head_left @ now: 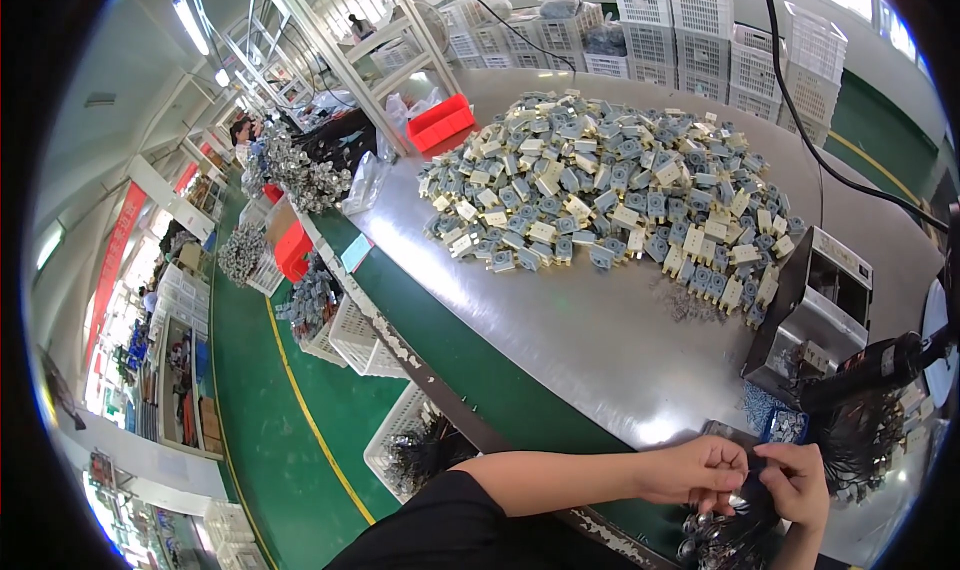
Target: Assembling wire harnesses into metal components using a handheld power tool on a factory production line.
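My left hand [700,472] reaches in from the lower middle with its fingers curled closed. Close beside it, my right hand [797,480] is pinched, thumb against forefinger. What sits between the fingers of either hand is too small to make out. Under the hands lies a bunch of black cables with shiny metal ends [722,538]. A small blue tray [786,426] of little metal parts stands just beyond my right hand. Over it leans a thick black cylindrical tool [862,372].
A large heap of grey and cream switch-like parts [600,180] covers the metal table [560,320]. An open metal box [815,305] stands at right, a red bin [440,122] at the far edge. White crates [365,338] stand left below; a black cable [800,120] hangs at right.
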{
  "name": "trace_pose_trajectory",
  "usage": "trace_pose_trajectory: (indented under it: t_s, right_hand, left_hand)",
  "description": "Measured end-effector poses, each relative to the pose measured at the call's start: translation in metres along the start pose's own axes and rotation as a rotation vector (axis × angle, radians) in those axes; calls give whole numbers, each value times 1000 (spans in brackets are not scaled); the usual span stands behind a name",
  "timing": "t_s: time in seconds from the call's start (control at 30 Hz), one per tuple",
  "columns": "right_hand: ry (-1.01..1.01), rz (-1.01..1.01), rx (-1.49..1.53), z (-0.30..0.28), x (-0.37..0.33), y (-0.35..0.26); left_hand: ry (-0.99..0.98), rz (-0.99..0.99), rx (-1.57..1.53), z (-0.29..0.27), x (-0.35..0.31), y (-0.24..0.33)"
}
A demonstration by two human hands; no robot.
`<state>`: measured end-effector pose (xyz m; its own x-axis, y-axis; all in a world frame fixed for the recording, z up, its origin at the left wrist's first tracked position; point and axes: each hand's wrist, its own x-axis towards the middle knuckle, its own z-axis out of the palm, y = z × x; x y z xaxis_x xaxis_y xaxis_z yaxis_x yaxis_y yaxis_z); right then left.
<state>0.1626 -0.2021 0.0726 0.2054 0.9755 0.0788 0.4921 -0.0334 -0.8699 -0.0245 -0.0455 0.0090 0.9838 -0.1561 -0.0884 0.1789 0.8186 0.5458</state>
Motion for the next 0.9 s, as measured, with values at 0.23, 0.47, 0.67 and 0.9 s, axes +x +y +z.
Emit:
trace_pose_trajectory:
  t_s: [0.23, 0.47, 0.67, 0.9]
  right_hand:
    - [39, 21, 16, 0, -5, -22]
    - [-105, -46, 232, 10, 13, -19]
    - [-7, -38, 260, 14, 12, -10]
    - [2, 78, 304, 2, 9, -18]
  left_hand:
    - [-8, 19, 60, 0, 0, 20]
    - [422, 373, 613, 21, -8, 32]
    - [424, 466, 703, 18, 5, 27]
    - [197, 442, 529, 5, -1, 27]
